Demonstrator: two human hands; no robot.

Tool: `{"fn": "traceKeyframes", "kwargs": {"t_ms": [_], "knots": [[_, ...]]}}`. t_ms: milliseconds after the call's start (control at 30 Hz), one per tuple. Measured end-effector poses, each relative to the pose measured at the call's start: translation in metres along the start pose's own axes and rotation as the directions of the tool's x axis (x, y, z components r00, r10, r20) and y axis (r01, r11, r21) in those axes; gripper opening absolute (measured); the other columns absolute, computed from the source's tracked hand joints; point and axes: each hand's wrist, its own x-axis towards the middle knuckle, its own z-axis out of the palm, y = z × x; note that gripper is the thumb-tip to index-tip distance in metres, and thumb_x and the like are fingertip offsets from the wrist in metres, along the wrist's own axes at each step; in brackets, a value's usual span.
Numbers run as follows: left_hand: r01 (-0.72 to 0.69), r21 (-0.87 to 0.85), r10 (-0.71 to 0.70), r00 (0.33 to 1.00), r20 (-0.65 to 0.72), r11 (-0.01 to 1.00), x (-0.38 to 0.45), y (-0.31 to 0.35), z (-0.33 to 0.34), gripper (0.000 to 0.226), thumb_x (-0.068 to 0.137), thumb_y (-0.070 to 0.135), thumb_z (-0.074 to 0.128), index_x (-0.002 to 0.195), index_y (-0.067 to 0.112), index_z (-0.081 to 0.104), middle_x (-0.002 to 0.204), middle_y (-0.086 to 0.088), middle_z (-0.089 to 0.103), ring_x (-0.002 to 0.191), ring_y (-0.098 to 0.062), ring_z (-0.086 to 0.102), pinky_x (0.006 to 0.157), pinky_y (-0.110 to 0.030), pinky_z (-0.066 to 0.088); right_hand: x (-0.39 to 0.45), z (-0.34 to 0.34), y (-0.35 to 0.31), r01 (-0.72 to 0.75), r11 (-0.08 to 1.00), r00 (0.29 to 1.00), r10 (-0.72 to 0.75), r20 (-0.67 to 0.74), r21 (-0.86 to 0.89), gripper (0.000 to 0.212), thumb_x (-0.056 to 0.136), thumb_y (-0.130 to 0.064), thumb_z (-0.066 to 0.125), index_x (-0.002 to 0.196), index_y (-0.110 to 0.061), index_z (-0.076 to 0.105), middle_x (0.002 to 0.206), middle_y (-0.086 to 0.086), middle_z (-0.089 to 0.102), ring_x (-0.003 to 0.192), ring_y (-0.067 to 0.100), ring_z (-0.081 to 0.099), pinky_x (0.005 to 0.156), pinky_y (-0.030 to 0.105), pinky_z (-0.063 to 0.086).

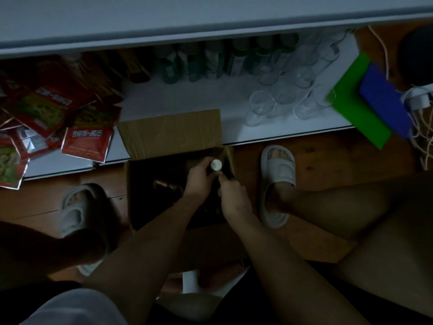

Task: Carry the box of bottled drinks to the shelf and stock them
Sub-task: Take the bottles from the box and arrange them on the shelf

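An open cardboard box (171, 132) sits on the wooden floor between my feet, its far flap resting on the low white shelf (236, 99). My left hand (199, 179) is wrapped around the neck of a dark bottle with a white cap (216, 164) at the box's far right corner. My right hand (230, 195) reaches into the box just beside it, fingers curled near the same bottle; whether it grips anything is hidden in the dark. Another brown bottle (165, 185) lies inside the box. Green-labelled bottles (210, 59) stand in a row at the back of the shelf.
Red snack packets (85, 141) are piled on the shelf's left part. Several clear glasses (281, 99) stand on its right part. Green and blue boards (365, 102) lean at the shelf's right end, with cables and a power strip (419, 99) beyond. An upper shelf board (210, 17) overhangs.
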Motion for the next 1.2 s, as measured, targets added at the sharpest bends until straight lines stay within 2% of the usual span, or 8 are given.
{"fn": "traceKeyframes", "kwargs": {"t_ms": [100, 200, 367, 500, 567, 767, 867, 1200], "knots": [[0.005, -0.025, -0.007, 0.998, -0.067, 1.000, -0.009, 0.010, -0.016, 0.029, 0.086, 0.013, 0.066, 0.114, 0.017, 0.062, 0.109, -0.001, 0.069, 0.104, -0.015, 0.062, 0.096, -0.038, 0.050, -0.007, -0.011, 0.003, -0.004, 0.996, 0.997, 0.011, -0.083, 0.088, 0.011, 0.089, -0.008, 0.046, 0.096, -0.014, 0.052, 0.098, 0.013, 0.062, 0.094, 0.032, 0.060, 0.073, 0.035, 0.045], [-0.014, -0.022, 0.011, 0.993, -0.121, 1.000, -0.017, 0.029, -0.038, 0.026, 0.086, 0.020, 0.068, 0.112, 0.016, 0.064, 0.106, 0.000, 0.070, 0.102, -0.015, 0.063, 0.092, -0.036, 0.051, -0.015, -0.030, 0.002, 0.005, 0.975, 0.992, 0.023, -0.123, 0.220, 0.009, 0.080, -0.012, 0.061, 0.084, -0.020, 0.060, 0.093, 0.010, 0.068, 0.091, 0.032, 0.064, 0.075, 0.040, 0.055], [-0.109, 0.025, 0.112, 0.983, -0.146, 0.994, -0.034, 0.057, -0.081, 0.029, 0.086, 0.018, 0.069, 0.114, 0.014, 0.063, 0.107, -0.001, 0.071, 0.099, -0.013, 0.065, 0.090, -0.034, 0.053, -0.027, -0.066, -0.001, 0.070, 0.898, 0.988, -0.002, -0.155, 0.435, 0.034, 0.066, -0.008, 0.081, 0.096, -0.017, 0.070, 0.096, 0.001, 0.072, 0.093, 0.018, 0.067, 0.086, 0.040, 0.056], [-0.162, 0.040, 0.166, 0.980, -0.114, 0.986, -0.050, 0.077, -0.117, 0.028, 0.083, 0.018, 0.073, 0.109, 0.018, 0.063, 0.098, 0.007, 0.067, 0.089, -0.004, 0.063, 0.074, -0.011, 0.049, -0.041, -0.090, -0.015, 0.210, 0.802, 0.969, -0.096, -0.226, 0.559, 0.033, 0.072, -0.002, 0.078, 0.102, -0.011, 0.071, 0.092, -0.001, 0.069, 0.077, 0.000, 0.061, 0.072, 0.007, 0.048], [-0.187, 0.011, 0.187, 0.974, -0.124, 0.982, -0.057, 0.083, -0.135, 0.026, 0.083, 0.020, 0.073, 0.106, 0.024, 0.060, 0.101, 0.007, 0.067, 0.098, -0.011, 0.064, 0.083, -0.024, 0.053, -0.050, -0.104, -0.023, 0.291, 0.754, 0.950, -0.157, -0.269, 0.589, 0.032, 0.074, -0.002, 0.077, 0.104, -0.009, 0.071, 0.094, 0.000, 0.069, 0.081, 0.003, 0.062, 0.071, 0.003, 0.046], [-0.269, -0.052, 0.261, 0.957, -0.130, 0.962, -0.082, 0.110, -0.176, 0.030, 0.091, 0.010, 0.062, 0.120, 0.008, 0.054, 0.114, -0.008, 0.064, 0.110, -0.021, 0.062, 0.095, -0.038, 0.052, -0.071, -0.144, -0.046, 0.434, 0.597, 0.897, -0.216, -0.386, 0.675, 0.034, 0.086, -0.002, 0.065, 0.118, -0.013, 0.065, 0.115, 0.000, 0.066, 0.108, 0.010, 0.059, 0.088, 0.011, 0.046], [-0.306, -0.054, 0.299, 0.947, -0.120, 0.950, -0.091, 0.121, -0.190, 0.020, 0.094, 0.015, 0.058, 0.113, 0.022, 0.054, 0.112, 0.000, 0.064, 0.108, -0.016, 0.061, 0.095, -0.039, 0.052, -0.079, -0.158, -0.055, 0.452, 0.480, 0.892, -0.214, -0.399, 0.752, 0.031, 0.092, -0.001, 0.057, 0.115, -0.020, 0.062, 0.117, -0.001, 0.065, 0.111, 0.012, 0.059, 0.099, 0.027, 0.046], [-0.485, 0.021, 0.483, 0.863, -0.146, 0.874, -0.111, 0.185, -0.221, 0.028, 0.097, 0.026, 0.052, 0.125, 0.020, 0.052, 0.113, 0.004, 0.060, 0.098, -0.005, 0.058, 0.080, -0.020, 0.048, -0.099, -0.212, -0.090, 0.512, 0.172, 0.854, -0.208, -0.477, 0.842, 0.030, 0.100, -0.009, 0.042, 0.117, -0.023, 0.062, 0.118, 0.003, 0.066, 0.105, 0.015, 0.064, 0.080, 0.028, 0.050]]}}
